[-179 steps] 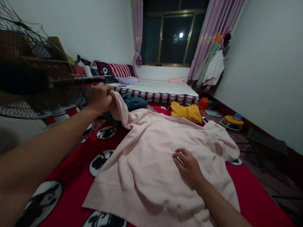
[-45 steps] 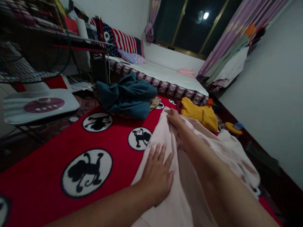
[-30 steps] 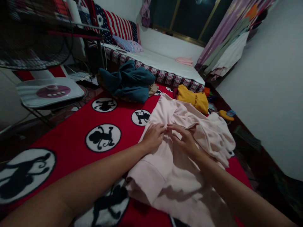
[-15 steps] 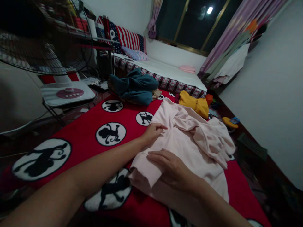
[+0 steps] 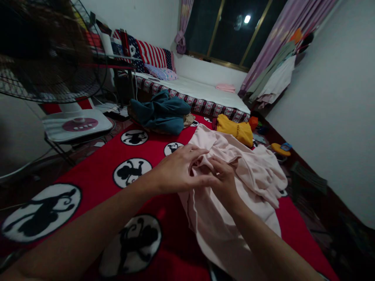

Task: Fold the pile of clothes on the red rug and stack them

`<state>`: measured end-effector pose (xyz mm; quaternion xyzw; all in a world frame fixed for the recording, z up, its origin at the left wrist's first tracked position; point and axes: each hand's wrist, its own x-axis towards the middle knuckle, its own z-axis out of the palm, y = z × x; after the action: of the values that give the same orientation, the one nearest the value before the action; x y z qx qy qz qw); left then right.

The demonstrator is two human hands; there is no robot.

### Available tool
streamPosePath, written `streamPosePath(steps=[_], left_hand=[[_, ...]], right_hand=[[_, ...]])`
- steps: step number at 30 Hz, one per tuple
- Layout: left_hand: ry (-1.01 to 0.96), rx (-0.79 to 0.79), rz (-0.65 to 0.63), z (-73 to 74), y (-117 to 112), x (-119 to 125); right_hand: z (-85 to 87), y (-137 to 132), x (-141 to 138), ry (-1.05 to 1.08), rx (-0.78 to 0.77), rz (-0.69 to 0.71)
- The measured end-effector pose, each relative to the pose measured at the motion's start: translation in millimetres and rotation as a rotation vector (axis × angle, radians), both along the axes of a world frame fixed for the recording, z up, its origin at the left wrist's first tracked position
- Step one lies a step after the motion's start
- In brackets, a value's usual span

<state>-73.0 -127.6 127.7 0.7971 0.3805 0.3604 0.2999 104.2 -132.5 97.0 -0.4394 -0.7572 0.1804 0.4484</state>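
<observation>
A pale pink sweatshirt (image 5: 252,175) lies partly folded on a red carpet (image 5: 96,183) printed with black monkey discs. My left hand (image 5: 178,169) hovers over the garment's left edge, fingers curled and pinching the fabric. Close beside it, my right hand (image 5: 224,177) grips a bunched fold of the same cloth and lifts it off the carpet. The two hands nearly touch. A loose sleeve is piled toward the right.
A crumpled teal garment (image 5: 161,111) and a yellow one (image 5: 234,128) lie beyond the sweatshirt. A standing fan (image 5: 73,123) is at the left. A low bed (image 5: 202,91) runs along the back under the window. Hanging clothes (image 5: 272,82) and small floor items line the right wall.
My right hand left the folded lower edge and rose to the middle. Both hands have gathered the sweatshirt's left side up off the carpet, undoing the flat fold.
</observation>
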Motion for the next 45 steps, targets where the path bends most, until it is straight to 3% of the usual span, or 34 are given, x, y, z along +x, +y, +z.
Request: streamPosePath(steps=[2, 5, 9, 12, 15, 18, 21, 23, 27, 30, 33, 35, 37, 40, 45], left_hand=[[0.195, 0.161, 0.179, 8.0, -20, 2], [0.296, 0.175, 0.285, 6.7, -29, 2], [0.023, 0.039, 0.253, 1.0, -20, -12], [-0.245, -0.045, 0.279, -0.1, -19, -26], [-0.445, -0.148, 0.278, -2.1, -22, -37], [-0.557, -0.194, 0.288, -6.7, -28, -39], [-0.512, -0.206, 0.276, -11.1, -35, -35], [-0.469, -0.195, 0.260, -12.3, -39, -31], [-0.474, -0.146, 0.231, -10.5, -45, -17], [-0.344, -0.123, 0.112, -11.3, -51, 0], [-0.052, -0.065, -0.084, -16.8, -61, 16], [0.185, -0.030, -0.224, -21.1, -68, 23], [0.401, -0.018, -0.320, -23.8, -74, 25], [0.622, -0.030, -0.360, -23.1, -78, 21], [0.760, -0.052, -0.353, -18.6, -79, 15]], right_hand=[[1.3, 1, -1, -0.073, 0.046, -0.034], [2.1, -6, -1, -0.113, 0.090, -0.054], [0.7, -29, 5, -0.087, 0.258, -0.082], [-5.7, -48, 9, -0.078, 0.313, 0.007], [-17.5, -63, 7, -0.150, 0.157, 0.093], [-29.6, -74, 0, -0.359, -0.111, 0.348], [-30.9, -77, -3, -0.508, -0.270, 0.617], [-25.3, -74, -1, -0.487, -0.312, 0.653], [-22.0, -64, 16, -0.356, -0.342, 0.610], [-32.8, -54, 38, -0.038, -0.637, 0.601], [-39.7, -41, 62, 0.515, -0.965, 0.288], [-39.3, -33, 72, 0.772, -1.055, 0.108], [-37.8, -28, 73, 0.881, -1.087, 0.037], [-37.2, -21, 61, 0.896, -1.043, 0.031], [-36.7, 8, 43, 0.769, -0.880, -0.033]])
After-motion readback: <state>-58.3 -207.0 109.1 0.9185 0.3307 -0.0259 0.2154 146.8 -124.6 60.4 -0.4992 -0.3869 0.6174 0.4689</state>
